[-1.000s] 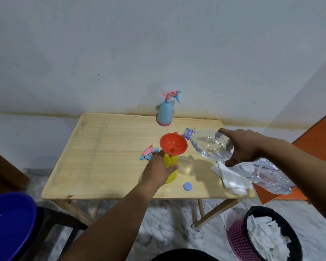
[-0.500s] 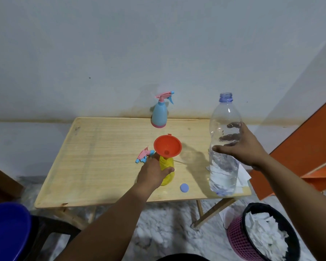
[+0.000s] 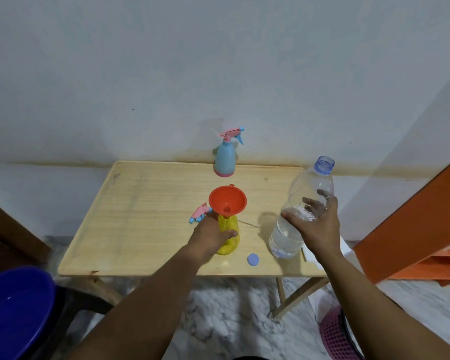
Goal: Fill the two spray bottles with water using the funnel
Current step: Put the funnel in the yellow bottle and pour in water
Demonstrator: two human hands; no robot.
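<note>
Blue plastic marked the nearest thing on the wooden table (image 3: 146,229): a loose bottle cap (image 3: 252,259) near its front edge. Just behind, the left hand (image 3: 210,236) gripped the yellow spray bottle (image 3: 229,236), an orange funnel (image 3: 227,199) seated in its neck. The right hand (image 3: 316,227) wrapped around the upright, uncapped water bottle (image 3: 303,209), partly full. A detached spray head (image 3: 200,213) lay beside the funnel. Farthest, the blue spray bottle (image 3: 225,158) stood by the wall.

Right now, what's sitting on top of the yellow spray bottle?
The orange funnel stands in the neck of the yellow spray bottle. The left hand grips the bottle, covering part of its body; the neck joint itself is hidden.
</note>
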